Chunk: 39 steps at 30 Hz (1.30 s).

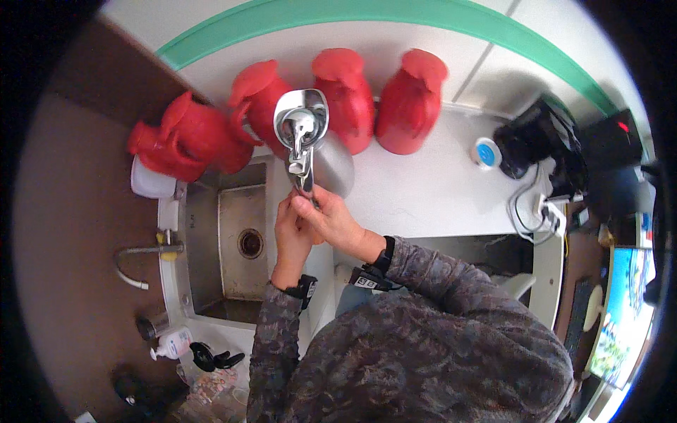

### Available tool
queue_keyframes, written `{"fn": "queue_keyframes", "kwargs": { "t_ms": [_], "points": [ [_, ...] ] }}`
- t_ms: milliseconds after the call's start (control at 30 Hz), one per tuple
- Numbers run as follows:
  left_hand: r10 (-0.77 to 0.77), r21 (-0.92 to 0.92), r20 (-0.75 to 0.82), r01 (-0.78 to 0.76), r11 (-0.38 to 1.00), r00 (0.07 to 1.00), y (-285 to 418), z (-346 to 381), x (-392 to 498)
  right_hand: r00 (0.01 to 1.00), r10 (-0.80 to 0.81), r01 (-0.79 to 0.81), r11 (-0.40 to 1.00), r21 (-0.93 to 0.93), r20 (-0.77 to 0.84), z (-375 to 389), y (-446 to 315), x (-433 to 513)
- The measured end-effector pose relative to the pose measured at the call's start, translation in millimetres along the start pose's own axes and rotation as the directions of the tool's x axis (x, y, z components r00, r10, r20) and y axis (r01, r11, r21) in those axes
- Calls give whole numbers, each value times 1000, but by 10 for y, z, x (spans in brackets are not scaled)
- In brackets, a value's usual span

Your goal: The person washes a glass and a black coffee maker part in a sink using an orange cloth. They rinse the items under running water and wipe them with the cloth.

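A shiny stainless-steel vacuum jug (pixel 332 165) with a polished spout and lid stands upright before me, at the right rim of the sink. My right hand (pixel 338 222) grips its metal handle, the thumb lying along the top. Close against it, my left hand (pixel 293 235) also closes on the handle from the left side. Its fingertips are partly hidden by the handle and my right hand. Something small and orange (pixel 317 239) shows just below the hands; I cannot tell what it is.
Red plastic jugs (pixel 410 103), several of them, line the wall behind. Left lies a steel sink (pixel 240 206) with a curved faucet (pixel 132 254). A pump bottle (pixel 174 342) stands at lower left. On the right are a blue-topped can (pixel 485 153), a power strip (pixel 550 219) with cables, and a lit monitor (pixel 621 317).
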<state>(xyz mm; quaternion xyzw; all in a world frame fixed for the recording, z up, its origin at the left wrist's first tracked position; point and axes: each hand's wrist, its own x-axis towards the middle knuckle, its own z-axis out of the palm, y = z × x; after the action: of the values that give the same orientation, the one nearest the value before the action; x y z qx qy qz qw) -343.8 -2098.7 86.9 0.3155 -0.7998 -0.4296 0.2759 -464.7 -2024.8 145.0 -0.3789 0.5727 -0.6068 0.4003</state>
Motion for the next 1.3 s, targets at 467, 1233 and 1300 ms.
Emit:
{"fn": "queue_keyframes", "kwargs": {
  "t_ms": [467, 1233, 1300],
  "points": [
    [196, -314, 341, -86, 946, 919, 967, 1269, -21, 783, -234, 351, 931, 99, -577, -2133, -227, -1273],
    [546, 153, 539, -712, 685, 641, 703, 2078, 3, 711, -316, 240, 949, -206, -628, -3176, 130, -158],
    [433, 243, 634, -697, 675, 641, 616, 1942, -37, 694, -339, 226, 940, -255, -635, -3145, 136, -243]
  ]
}}
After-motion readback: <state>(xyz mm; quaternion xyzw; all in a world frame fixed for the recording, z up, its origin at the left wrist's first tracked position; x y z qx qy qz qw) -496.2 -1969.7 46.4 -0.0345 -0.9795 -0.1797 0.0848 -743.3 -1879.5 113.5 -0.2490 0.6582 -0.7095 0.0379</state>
